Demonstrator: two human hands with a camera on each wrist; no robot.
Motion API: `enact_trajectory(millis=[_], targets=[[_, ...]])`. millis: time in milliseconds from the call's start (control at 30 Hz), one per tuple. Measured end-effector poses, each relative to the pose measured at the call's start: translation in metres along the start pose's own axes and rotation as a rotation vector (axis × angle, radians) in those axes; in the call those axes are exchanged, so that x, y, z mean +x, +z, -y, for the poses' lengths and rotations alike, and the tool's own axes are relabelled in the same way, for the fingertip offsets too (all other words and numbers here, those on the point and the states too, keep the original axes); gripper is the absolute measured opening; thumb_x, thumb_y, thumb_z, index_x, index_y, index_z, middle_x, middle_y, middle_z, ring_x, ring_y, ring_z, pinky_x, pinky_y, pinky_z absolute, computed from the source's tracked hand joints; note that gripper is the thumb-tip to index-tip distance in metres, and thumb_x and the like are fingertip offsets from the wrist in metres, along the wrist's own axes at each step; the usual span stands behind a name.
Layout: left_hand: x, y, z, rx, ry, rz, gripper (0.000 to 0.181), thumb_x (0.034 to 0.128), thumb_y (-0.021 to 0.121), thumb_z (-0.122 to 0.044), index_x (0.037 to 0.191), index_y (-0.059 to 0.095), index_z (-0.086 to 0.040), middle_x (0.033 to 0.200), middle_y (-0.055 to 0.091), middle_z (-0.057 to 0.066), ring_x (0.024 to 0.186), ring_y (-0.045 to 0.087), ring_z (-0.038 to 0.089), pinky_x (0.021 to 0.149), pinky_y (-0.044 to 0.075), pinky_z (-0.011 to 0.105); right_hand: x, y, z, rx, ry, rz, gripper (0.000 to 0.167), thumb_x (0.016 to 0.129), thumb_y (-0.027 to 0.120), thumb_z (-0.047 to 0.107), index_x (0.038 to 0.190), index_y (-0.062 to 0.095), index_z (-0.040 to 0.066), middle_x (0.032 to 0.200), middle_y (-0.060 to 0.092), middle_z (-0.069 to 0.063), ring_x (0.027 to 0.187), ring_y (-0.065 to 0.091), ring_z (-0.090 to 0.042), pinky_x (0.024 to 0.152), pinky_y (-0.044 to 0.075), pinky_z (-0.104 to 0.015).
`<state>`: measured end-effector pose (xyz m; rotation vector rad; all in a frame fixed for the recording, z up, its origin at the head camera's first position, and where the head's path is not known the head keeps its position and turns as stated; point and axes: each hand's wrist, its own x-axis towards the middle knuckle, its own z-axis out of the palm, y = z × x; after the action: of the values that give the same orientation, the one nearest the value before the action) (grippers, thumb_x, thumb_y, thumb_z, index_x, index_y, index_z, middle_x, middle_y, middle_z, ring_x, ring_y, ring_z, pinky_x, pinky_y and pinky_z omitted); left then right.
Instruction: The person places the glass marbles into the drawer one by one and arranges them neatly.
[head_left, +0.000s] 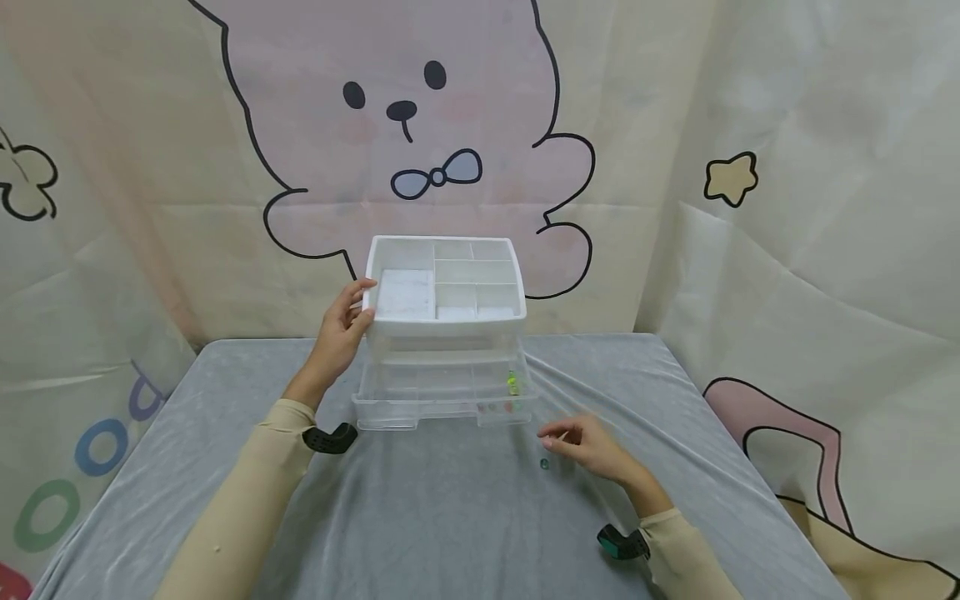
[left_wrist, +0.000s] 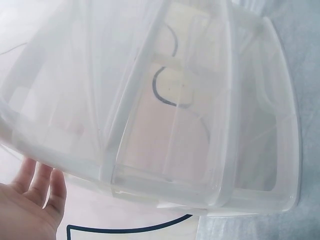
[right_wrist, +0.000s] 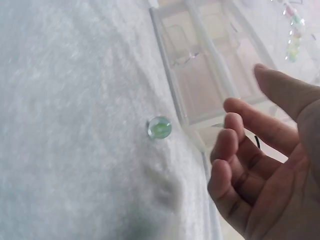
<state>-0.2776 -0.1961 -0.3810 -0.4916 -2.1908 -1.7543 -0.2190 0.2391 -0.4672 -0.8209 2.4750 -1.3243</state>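
A small storage box with a white compartment tray (head_left: 405, 292) on top stands on the table, its clear lower drawer (head_left: 420, 408) pulled out toward me. My left hand (head_left: 341, 332) holds the tray's left edge; in the left wrist view the fingers (left_wrist: 57, 192) meet the clear plastic, and the thumb is out of sight there. Right of the drawer, my right hand (head_left: 592, 450) hovers with relaxed, bent fingers and nothing in them. Close below it lies a clear glass marble (right_wrist: 160, 127) with a green swirl, on the cloth. Small yellow-green pieces (head_left: 513, 383) sit at the drawer's right side.
A grey cloth (head_left: 450, 517) covers the table and shows soft folds. Printed curtains (head_left: 637, 83) hang behind the table and along both sides. Each wrist wears a black device (head_left: 330, 439).
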Motion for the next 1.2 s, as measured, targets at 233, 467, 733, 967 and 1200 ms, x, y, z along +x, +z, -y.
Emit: enact_trajectory(millis=[233,467,733,967,1200], targets=[[0.0,-0.001,0.001,0.005,-0.013,0.003,0.044,0.1078,0.045,-0.014,0.151,0.037,-0.012,0.159,0.034,0.023,0.133,0.049,0.042,0.086,0.044,0.013,0.001,0.003,-0.017,0.044,0.013,0.11,0.029,0.089,0.075,0.006,0.113,0.071,-0.009,0.088,0.067,-0.017,0.063,0.052,0.002,0.057,0.045,-0.018],[-0.001,-0.002,-0.001,0.012,-0.019,0.001,0.045,0.1078,0.045,-0.015,0.152,0.037,-0.013,0.16,0.034,0.022,0.134,0.049,0.042,0.087,0.044,0.013,0.003,0.008,-0.029,0.018,0.0,0.114,0.026,0.086,0.077,0.004,0.109,0.072,-0.008,0.088,0.068,-0.021,0.065,0.052,0.001,0.059,0.046,-0.018],[-0.001,-0.001,-0.001,0.001,-0.015,-0.003,0.044,0.1076,0.045,-0.015,0.151,0.037,-0.012,0.16,0.034,0.022,0.133,0.049,0.041,0.087,0.044,0.013,0.004,0.009,-0.033,0.041,-0.081,0.116,0.023,0.088,0.076,0.007,0.105,0.072,-0.008,0.079,0.062,0.002,0.066,0.051,0.005,0.057,0.046,-0.019],[0.002,0.0,0.0,-0.016,0.015,-0.007,0.044,0.1075,0.046,-0.013,0.15,0.038,-0.009,0.156,0.038,0.024,0.128,0.051,0.041,0.086,0.045,0.014,0.004,0.009,-0.03,0.033,-0.02,0.085,0.017,0.086,0.076,0.003,0.098,0.074,-0.009,0.071,0.06,-0.003,0.062,0.048,0.004,0.055,0.042,-0.017],[0.0,0.0,-0.001,-0.019,0.015,-0.009,0.044,0.1073,0.045,-0.012,0.15,0.038,-0.008,0.155,0.038,0.025,0.124,0.053,0.033,0.085,0.045,0.015,0.003,0.012,-0.026,0.015,0.052,0.066,0.015,0.085,0.076,-0.001,0.097,0.074,-0.01,0.071,0.061,-0.014,0.06,0.047,0.002,0.055,0.04,-0.016]])
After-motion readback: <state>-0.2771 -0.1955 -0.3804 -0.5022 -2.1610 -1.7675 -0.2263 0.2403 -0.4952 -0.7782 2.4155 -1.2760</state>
